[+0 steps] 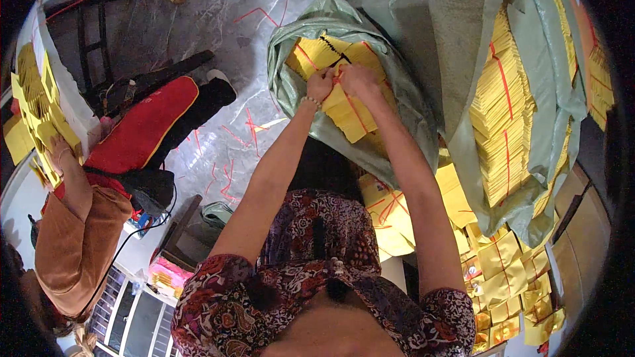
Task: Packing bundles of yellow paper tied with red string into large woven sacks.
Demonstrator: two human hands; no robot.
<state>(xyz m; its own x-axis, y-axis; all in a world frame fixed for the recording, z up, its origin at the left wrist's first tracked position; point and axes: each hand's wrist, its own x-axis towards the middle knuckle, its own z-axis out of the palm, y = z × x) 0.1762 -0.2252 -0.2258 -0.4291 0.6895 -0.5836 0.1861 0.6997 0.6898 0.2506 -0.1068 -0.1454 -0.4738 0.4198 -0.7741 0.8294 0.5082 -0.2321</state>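
Both of my hands are together over a green woven sack standing open in front of me. Inside it lie bundles of folded yellow paper, bound with red ties. My left hand is closed, its fingers pinching at a red tie. Close beside it, my right hand is closed at the same tie, its fingertips partly hidden. A black cord crosses the paper just beyond my fingers.
At the right stands a larger green sack with stacked yellow paper. More yellow bundles lie at the lower right. On the left, a person in brown handles yellow paper at a table. Red scraps litter the grey floor.
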